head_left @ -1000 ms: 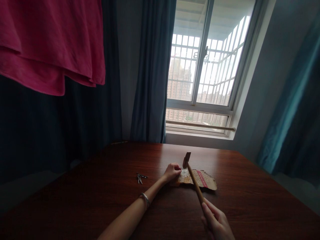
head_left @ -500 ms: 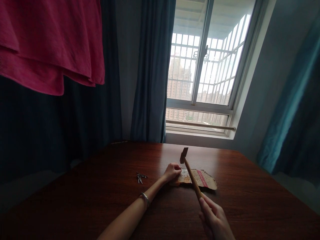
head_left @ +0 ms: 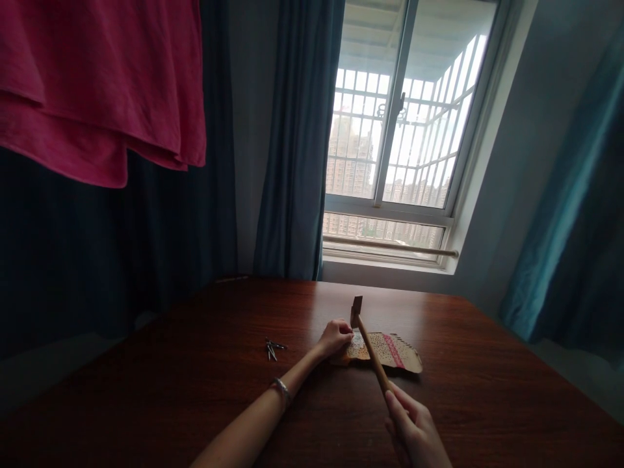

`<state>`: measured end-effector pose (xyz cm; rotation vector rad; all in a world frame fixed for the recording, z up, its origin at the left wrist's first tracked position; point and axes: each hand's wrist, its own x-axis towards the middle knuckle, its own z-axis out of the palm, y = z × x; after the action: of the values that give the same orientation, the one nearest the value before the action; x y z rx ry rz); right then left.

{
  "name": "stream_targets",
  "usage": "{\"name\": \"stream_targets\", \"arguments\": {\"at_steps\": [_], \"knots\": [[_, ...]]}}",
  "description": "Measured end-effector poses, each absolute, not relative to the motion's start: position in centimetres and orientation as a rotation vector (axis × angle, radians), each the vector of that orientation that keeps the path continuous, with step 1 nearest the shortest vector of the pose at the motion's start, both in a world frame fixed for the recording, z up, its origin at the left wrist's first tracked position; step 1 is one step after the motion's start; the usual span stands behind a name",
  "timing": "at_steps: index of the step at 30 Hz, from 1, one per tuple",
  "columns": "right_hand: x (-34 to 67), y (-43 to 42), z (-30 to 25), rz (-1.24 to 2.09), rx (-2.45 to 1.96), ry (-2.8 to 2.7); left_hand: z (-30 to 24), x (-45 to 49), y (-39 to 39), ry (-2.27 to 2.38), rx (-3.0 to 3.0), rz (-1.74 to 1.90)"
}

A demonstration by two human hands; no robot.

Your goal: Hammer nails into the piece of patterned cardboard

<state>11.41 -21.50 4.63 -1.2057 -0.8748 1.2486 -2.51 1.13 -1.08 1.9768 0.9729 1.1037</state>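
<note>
My right hand (head_left: 414,432) is wrapped round the wooden handle of a small hammer (head_left: 370,351), whose dark head (head_left: 356,311) hangs just above the left end of a piece of brown cardboard (head_left: 387,352) with a red band across it. My left hand (head_left: 335,337) rests on that left end, fingers pinched together right under the hammer head; what they pinch is too small to make out. A bracelet sits on my left wrist. Several loose nails (head_left: 272,348) lie on the table to the left of my left hand.
The dark wooden table (head_left: 195,383) runs up to a window (head_left: 394,149) with a barred balcony behind it. Blue curtains (head_left: 297,143) hang at both sides. A red cloth (head_left: 97,84) hangs overhead at the upper left.
The hammer head rose a little, then came back down and slightly left, close over my left fingertips. My right hand shifted a bit left. My left hand stayed in place.
</note>
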Motion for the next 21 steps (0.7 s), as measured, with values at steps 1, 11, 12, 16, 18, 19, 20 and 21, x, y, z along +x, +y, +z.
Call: {"name": "stream_targets", "arguments": {"at_steps": [1,11,12,16,18,19,20,21], "knots": [[11.45,-21.51,4.53,1.262,-1.218,-0.886,-1.08,-2.51,1.17,0.971,1.977,1.1],[11.7,-21.18,4.03,1.295,-1.214,-0.929,-1.3,-2.49,1.34,0.992,1.99,1.101],[11.71,-21.13,3.94,1.294,-1.224,-0.927,-1.27,-2.5,1.33,0.999,1.994,1.091],[11.55,-21.1,4.04,1.241,-1.203,-0.911,-1.15,-2.51,1.2,1.007,2.003,1.1],[11.44,-21.16,4.33,1.244,-1.195,-0.916,-1.08,-2.5,1.13,1.009,2.003,1.105],[11.4,-21.2,4.47,1.257,-1.193,-0.929,-1.03,-2.5,1.1,1.016,1.999,1.099],[11.39,-21.23,4.58,1.27,-1.188,-0.946,-0.97,-2.51,1.06,1.024,1.992,1.088],[11.4,-21.26,4.64,1.278,-1.18,-0.962,-0.91,-2.51,1.02,1.034,1.985,1.077]]}}
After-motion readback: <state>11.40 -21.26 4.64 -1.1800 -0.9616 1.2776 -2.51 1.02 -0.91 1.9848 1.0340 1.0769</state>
